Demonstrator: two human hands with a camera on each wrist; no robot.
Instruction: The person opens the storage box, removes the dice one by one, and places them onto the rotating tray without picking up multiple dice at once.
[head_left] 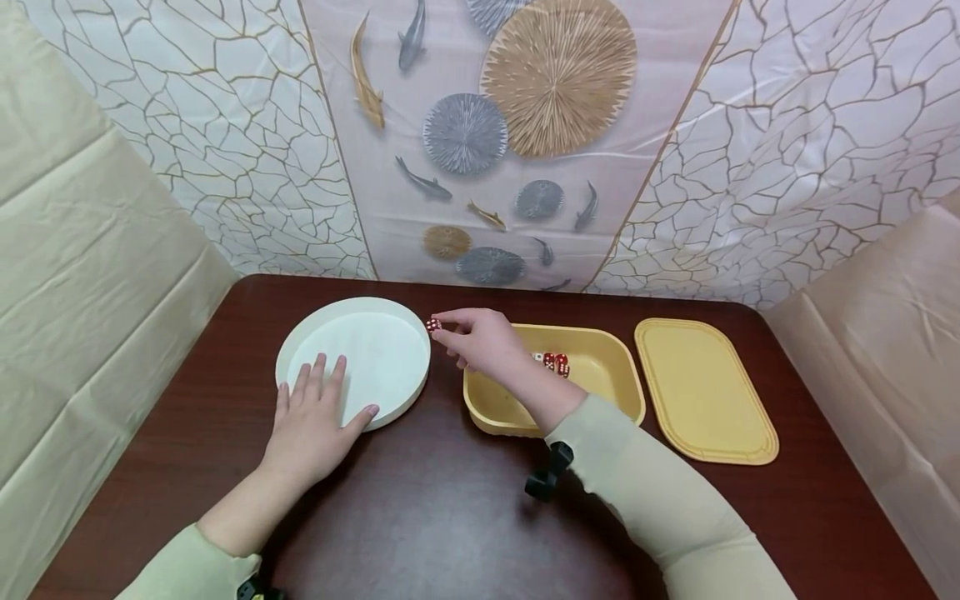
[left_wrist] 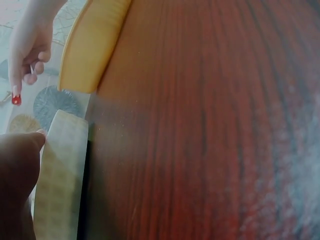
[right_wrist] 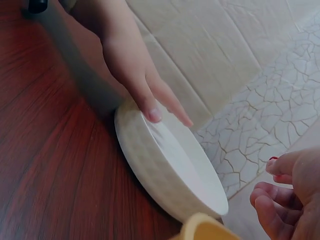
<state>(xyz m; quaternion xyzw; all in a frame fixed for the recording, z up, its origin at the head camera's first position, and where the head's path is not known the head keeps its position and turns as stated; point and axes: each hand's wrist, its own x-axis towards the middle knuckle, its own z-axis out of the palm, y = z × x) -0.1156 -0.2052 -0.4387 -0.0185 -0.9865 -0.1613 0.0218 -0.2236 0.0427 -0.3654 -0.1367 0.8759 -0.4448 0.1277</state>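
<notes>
In the head view my right hand pinches a red die with white dots between thumb and fingertips. It holds the die in the air beside the right rim of a round white tray. My left hand lies with straight, spread fingers over the tray's near left rim; its thumb touches the rim in the right wrist view. A yellow rectangular container sits beneath my right wrist. Several red dice and a white one lie in it, partly hidden by the forearm.
A flat yellow lid lies to the right of the container on the dark brown table. A patterned cloth hangs behind the table, with beige cloth at both sides.
</notes>
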